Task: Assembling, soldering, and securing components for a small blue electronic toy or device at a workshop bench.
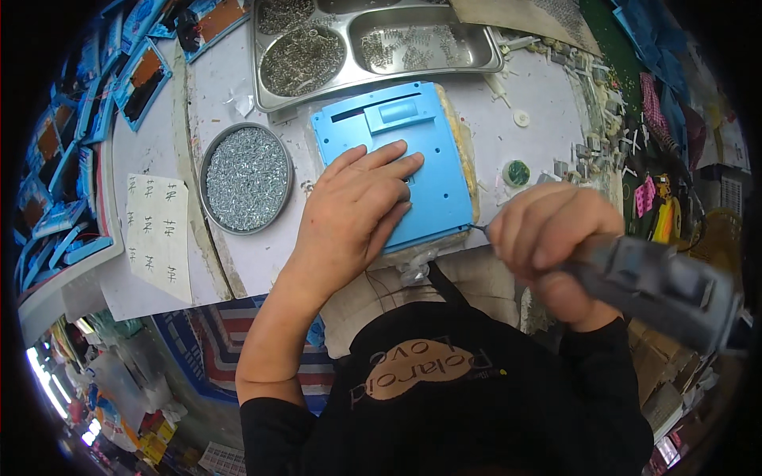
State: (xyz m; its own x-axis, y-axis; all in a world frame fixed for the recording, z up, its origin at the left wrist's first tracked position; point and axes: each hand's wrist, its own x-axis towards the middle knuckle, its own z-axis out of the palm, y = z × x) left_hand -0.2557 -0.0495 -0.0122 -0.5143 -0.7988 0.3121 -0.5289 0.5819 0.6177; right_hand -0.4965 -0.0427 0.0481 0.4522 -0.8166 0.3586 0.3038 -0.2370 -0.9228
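Note:
A flat blue plastic housing (425, 178) lies on a padded, plastic-wrapped block (464, 151) in front of me. It has a long dark slot, a raised rectangular part near its far edge and several small holes. Pressed on its left half, my left hand (361, 198) has its fingers stretched out over the plastic. My right hand (556, 238) is wrapped round a grey power screwdriver (659, 278). The thin dark bit of that tool reaches the near right corner of the housing, at a hole there. Whether a screw sits under the tip is too small to tell.
Left of the housing stands a round dish of small silvery screws (248, 178). Behind is a steel compartment tray (381, 67) with springs and small metal parts. A handwritten paper sheet (159, 234) lies left. Blue housings (59, 178) pile far left; small white parts (591, 159) lie right.

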